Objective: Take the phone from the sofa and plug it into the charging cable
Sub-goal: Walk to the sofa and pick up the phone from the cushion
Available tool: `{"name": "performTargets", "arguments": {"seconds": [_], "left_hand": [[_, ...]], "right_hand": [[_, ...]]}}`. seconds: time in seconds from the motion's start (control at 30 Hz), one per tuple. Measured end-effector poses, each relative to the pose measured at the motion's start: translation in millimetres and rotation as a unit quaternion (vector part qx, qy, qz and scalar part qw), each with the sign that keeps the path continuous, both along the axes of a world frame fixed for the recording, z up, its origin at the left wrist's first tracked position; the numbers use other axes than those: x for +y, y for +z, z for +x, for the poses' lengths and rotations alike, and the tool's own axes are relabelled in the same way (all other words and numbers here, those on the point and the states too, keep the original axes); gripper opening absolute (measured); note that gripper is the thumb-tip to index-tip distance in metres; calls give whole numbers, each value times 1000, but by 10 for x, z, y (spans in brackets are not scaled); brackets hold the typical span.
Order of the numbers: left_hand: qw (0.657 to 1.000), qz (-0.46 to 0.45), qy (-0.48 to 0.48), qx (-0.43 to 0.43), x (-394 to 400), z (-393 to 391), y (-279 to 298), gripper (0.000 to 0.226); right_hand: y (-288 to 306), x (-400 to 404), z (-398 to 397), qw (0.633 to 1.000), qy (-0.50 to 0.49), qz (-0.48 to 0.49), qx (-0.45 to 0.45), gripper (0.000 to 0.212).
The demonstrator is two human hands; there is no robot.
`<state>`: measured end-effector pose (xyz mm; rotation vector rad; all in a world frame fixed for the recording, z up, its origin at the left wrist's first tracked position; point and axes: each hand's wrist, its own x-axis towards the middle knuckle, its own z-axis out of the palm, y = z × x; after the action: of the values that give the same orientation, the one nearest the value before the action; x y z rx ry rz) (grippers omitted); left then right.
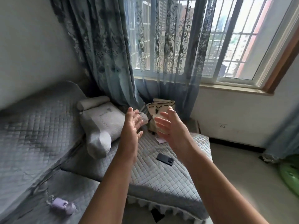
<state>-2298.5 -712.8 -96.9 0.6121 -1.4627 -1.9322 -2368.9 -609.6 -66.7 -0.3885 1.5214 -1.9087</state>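
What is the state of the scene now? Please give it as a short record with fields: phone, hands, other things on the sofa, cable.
phone: dark phone lies flat on the quilted grey sofa cover, between the two forearms, untouched
left hand: left hand open, raised above the sofa, holds nothing
right hand: right hand open, palm toward the left one, holds nothing
other things: grey pillow at the armrest; small purple device on the near seat; patterned bag near the curtain
cable: no charging cable clearly visible
wall socket: wall socket below the window, at right
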Motion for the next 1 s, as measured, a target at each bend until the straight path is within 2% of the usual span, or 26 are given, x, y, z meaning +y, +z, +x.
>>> {"name": "performTargets", "arguments": {"seconds": [0.37, 0.57, 0.73, 1.0], "left_hand": [[996, -1, 55, -66, -646, -1251, -147, 70], [996, -10, 49, -76, -745, -1945, -283, 62], [997, -1, 34, -71, -887, -2327, -289, 56], [997, 19, -23, -76, -1200, -2997, -397, 59]], "right_hand": [[-329, -735, -1374, 997, 41, -14, -67, 48], [-450, -891, -2045, 997, 42, -1, -68, 37], [-424, -1007, -2446, 997, 20, -1, -77, 52], [-425, -1181, -3010, 996, -40, 43, -65, 54]]}}
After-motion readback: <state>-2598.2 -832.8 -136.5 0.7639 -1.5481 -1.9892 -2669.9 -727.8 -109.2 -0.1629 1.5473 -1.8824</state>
